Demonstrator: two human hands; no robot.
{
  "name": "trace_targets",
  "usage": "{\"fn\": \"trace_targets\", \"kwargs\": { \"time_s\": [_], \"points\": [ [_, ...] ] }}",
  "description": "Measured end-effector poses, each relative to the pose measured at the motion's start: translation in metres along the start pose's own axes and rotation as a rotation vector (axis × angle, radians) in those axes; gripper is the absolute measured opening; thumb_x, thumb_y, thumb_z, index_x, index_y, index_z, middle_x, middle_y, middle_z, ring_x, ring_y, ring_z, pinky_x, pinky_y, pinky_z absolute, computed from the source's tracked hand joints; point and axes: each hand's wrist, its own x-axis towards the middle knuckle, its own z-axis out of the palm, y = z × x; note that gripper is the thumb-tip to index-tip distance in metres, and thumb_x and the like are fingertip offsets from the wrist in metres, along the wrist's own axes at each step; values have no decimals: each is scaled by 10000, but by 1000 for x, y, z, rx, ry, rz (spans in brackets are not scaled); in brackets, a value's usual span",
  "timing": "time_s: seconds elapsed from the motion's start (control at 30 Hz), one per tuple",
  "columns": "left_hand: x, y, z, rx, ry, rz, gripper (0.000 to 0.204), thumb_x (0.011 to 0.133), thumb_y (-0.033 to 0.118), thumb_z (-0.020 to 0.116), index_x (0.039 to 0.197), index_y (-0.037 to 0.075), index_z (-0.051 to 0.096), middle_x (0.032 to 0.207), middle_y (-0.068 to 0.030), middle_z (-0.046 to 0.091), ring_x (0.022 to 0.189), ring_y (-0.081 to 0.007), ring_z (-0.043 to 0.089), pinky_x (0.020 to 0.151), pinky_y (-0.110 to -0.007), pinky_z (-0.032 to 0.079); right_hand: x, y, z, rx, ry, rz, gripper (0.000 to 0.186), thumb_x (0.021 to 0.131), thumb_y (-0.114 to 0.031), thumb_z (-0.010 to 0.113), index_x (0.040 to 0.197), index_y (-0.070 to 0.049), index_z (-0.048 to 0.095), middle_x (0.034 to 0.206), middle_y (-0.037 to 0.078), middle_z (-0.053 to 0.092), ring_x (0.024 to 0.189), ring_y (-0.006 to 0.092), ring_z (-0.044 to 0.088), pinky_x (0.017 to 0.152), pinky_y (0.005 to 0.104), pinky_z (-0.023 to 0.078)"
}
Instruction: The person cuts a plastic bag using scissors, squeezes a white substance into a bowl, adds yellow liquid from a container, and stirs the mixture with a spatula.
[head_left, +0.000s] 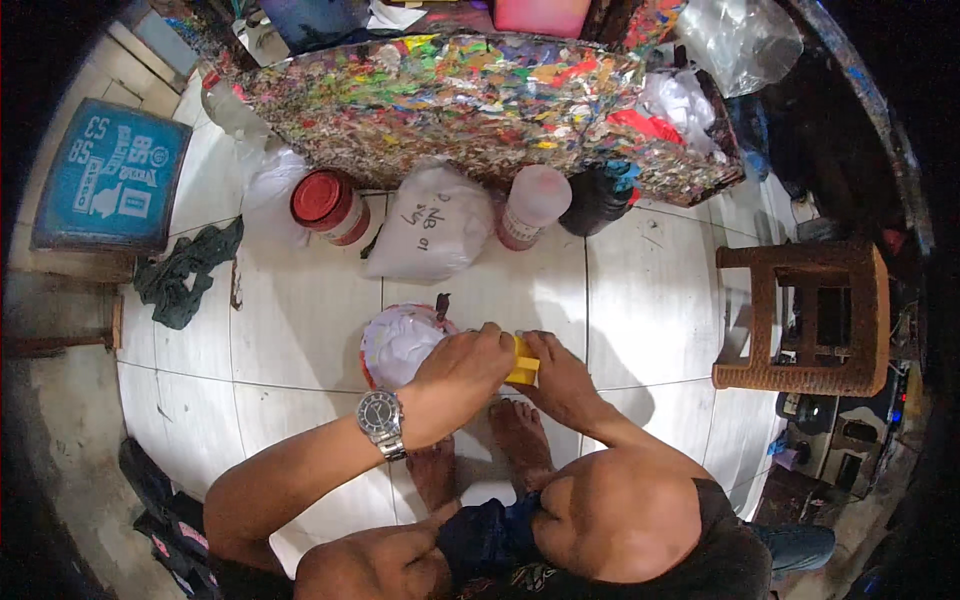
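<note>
While our left hand (472,358) and right hand (562,378) grasped the yellow object (523,364) between them at mid-frame, we saw a round dish (367,368) of white material left of centre.

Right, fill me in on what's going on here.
A person's left hand and right hand hold a small yellow object between them. A round container of white material sits on the tiled floor beside the left hand. Beyond it stand a red-lidded tub, a filled plastic bag and a pale bottle.

Free tiles (655,290) between hands (568,388) and brown stool (866,320) — white bag (430,235) ahead
</note>
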Motion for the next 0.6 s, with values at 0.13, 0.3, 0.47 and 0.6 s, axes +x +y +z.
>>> {"fn": "trace_targets", "kwargs": {
  "time_s": [0.13, 0.3, 0.47, 0.6],
  "points": [
    [-4, 1, 9, -49, 58, -73, 209, 809, 5, 544, 1008, -45, 507, 970, -220, 569, 842, -408, 619, 703, -455, 526, -1, 6, 2, 7, 10, -15, 658, 812, -215, 730, 1337, 5, 400, 1226, 197, 502, 1067, 373, 580, 886, 430, 515],
    [-7, -3, 19, -85, 139, -105, 213, 808, 13, 571, 1004, -55, 522, 946, -223, 577, 825, -391, 633, 691, -434, 536, -4, 6, 7, -18, 9, 1, 658, 806, -196, 723, 1339, -1, 391, 1212, 198, 499, 1044, 373, 586, 850, 430, 529],
    [-2, -5, 18, -82, 93, -44, 197, 827, 23, 555, 999, -59, 502, 942, -224, 559, 803, -379, 632, 678, -413, 550, -5, 7, 3, -23, -23, 21, 654, 812, -211, 719, 1339, -5, 390, 1212, 199, 498, 1038, 374, 595, 833, 425, 539],
    [-3, -15, 24, -41, 44, -70, 234, 816, 46, 591, 1006, -38, 484, 938, -213, 532, 769, -385, 621, 646, -427, 547, -3, 2, 4, 17, 0, 25, 650, 809, -211, 724, 1334, -16, 396, 1210, 199, 499, 1011, 377, 608, 815, 427, 546]
  ]
}}
